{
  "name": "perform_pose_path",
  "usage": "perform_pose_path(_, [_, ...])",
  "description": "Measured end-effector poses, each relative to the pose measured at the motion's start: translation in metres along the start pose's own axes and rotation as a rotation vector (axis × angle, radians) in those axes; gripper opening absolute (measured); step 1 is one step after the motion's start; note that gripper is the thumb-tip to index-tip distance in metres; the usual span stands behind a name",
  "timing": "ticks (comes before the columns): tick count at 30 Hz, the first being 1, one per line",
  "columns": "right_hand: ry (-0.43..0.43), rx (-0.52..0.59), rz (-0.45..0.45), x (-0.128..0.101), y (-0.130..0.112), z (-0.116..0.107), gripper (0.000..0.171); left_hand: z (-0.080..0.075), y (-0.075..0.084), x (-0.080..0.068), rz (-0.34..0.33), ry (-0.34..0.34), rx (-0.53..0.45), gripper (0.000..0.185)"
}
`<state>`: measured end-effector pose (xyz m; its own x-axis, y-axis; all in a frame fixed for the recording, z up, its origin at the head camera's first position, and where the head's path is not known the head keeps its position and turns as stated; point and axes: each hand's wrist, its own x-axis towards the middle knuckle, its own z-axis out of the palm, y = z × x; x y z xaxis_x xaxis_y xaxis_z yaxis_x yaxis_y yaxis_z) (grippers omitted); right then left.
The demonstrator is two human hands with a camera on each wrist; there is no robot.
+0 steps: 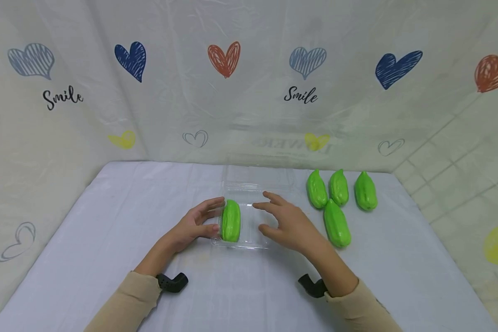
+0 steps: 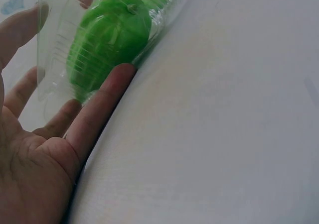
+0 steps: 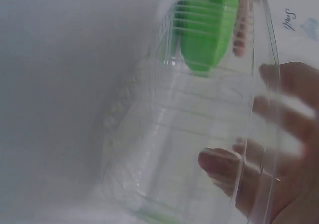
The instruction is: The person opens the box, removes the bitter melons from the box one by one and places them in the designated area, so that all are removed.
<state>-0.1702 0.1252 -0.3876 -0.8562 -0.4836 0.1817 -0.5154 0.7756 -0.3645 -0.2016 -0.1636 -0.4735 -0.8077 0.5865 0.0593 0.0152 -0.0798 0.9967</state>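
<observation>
Left hand point(image 1: 192, 226) touching clear tray point(image 1: 249, 243), green gourd point(image 1: 231, 221) inside, right hand point(image 1: 288, 223) beside

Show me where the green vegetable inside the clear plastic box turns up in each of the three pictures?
Head: the green vegetable lies mid-table at the left end of the clear box, between both hands.
Left wrist: top left, behind the box wall, beside the left hand.
Right wrist: top centre, at the box's far end.
Shared landmark: the clear box.
</observation>
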Motion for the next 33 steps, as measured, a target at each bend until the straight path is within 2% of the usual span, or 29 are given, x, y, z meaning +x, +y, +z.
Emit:
perform_pose_path(9, [-0.025, 0.009, -0.014, 0.007, -0.012, 0.012, 0.046, 0.006, 0.017, -0.004, 0.003, -0.013, 0.015, 0.07])
perform_pose_path(17, [-0.057, 0.023, -0.032, 0.012, -0.021, 0.023, 0.047, -0.002, -0.001, 0.0, -0.007, -0.011, -0.005, 0.07])
perform_pose_path(23, [-0.098, 0.028, -0.043, 0.014, -0.028, 0.029, 0.043, -0.003, -0.004, 0.0, 0.002, -0.006, -0.004, 0.071])
perform_pose_path(27, [-0.143, 0.022, -0.059, 0.015, -0.031, 0.032, 0.038, -0.002, -0.001, 0.0, 0.002, -0.012, -0.002, 0.07])
perform_pose_path(33, [-0.178, 0.022, -0.068, 0.017, -0.032, 0.033, 0.037, 0.005, 0.017, -0.005, 0.006, -0.026, 0.001, 0.069])
